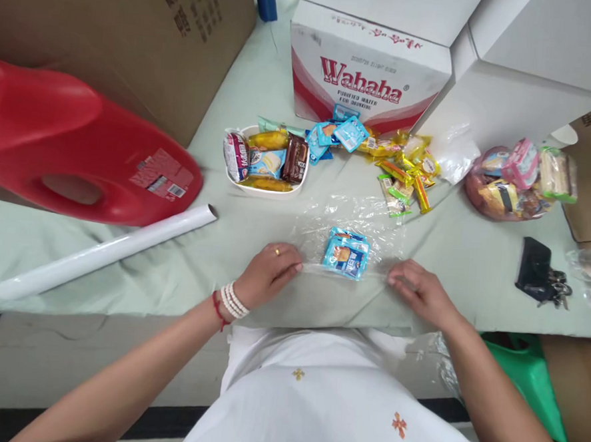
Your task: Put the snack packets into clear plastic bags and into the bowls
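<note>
A clear plastic bag (356, 218) lies flat on the pale green tablecloth in front of me. Two blue snack packets (346, 254) sit inside it near its opening. My left hand (269, 273), with a ring and a white bead bracelet, pinches the left end of the bag's near edge. At the right end of that edge, my right hand (418, 292) pinches the bag too. Beyond the bag, a white dish (265, 189) holds several wrapped snacks. Loose blue packets (338, 133) and yellow packets (403, 167) lie in a heap behind it.
A red plastic jug (74, 147) lies on its side at the left, with a white roll (108, 249) below it. Cardboard boxes stand at the back, including a Wahaha carton (364, 78). At the right are a bag of snacks (518, 181), a black key pouch (537, 272) and a green bag (531, 375).
</note>
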The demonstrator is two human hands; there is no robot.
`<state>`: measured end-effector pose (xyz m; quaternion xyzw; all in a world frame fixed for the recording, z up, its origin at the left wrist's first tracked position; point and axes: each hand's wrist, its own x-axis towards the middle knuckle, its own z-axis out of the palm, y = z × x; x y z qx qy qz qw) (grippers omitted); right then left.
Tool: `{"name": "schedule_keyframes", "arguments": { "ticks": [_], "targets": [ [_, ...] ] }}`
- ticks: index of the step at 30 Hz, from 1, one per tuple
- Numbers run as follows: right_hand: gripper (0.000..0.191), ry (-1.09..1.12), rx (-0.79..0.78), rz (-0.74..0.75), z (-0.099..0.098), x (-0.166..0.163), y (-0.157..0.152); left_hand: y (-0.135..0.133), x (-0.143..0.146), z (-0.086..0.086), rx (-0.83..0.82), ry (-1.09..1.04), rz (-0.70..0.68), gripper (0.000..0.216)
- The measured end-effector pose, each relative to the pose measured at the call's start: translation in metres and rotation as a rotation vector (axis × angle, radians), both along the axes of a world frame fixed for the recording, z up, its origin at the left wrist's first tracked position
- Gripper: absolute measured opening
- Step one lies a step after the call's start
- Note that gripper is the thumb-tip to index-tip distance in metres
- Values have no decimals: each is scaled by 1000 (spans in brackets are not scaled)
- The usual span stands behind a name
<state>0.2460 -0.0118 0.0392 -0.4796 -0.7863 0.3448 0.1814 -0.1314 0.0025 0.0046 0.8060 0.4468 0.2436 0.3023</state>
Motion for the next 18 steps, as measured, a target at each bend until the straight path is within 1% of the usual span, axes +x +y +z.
{"name": "schedule_keyframes", "arguments": {
  "ticks": [3, 4, 6, 8, 10, 11, 12, 13, 14, 15, 16, 17, 18],
  "targets": [
    [28, -47, -115, -120, 7, 2, 40, 29, 11, 4, -17, 73, 146, 29],
    [29, -89, -132, -141, 7, 2, 53, 39, 16, 3, -19, 114, 182, 29],
    [26, -240, -121, -132, 6, -3, 76, 55, 26, -1, -16, 207, 245, 28],
    [22, -428, -40, -100, 7, -14, 94, 64, 36, -7, 5, 289, 310, 29],
    [23, -543, 93, -81, 8, -33, 110, 67, 43, -12, 39, 317, 375, 27],
    [30, -557, 158, -74, 9, -45, 119, 67, 46, -15, 62, 305, 410, 24],
    [41, -557, 204, -64, 10, -57, 127, 66, 48, -17, 90, 283, 446, 22],
    [55, -559, 221, -52, 9, -70, 137, 65, 49, -19, 119, 256, 482, 25],
    [68, -570, 206, -39, 9, -82, 146, 64, 50, -20, 145, 230, 513, 34],
    [74, -588, 163, -35, 8, -92, 155, 63, 51, -21, 159, 207, 536, 46],
    [73, -608, 103, -38, 8, -100, 162, 63, 52, -21, 156, 190, 547, 58],
    [65, -620, 41, -36, 9, -107, 168, 63, 52, -21, 135, 179, 549, 69],
    [53, -612, -7, -16, 11, -110, 170, 64, 53, -21, 102, 173, 547, 77]
  ]
}}
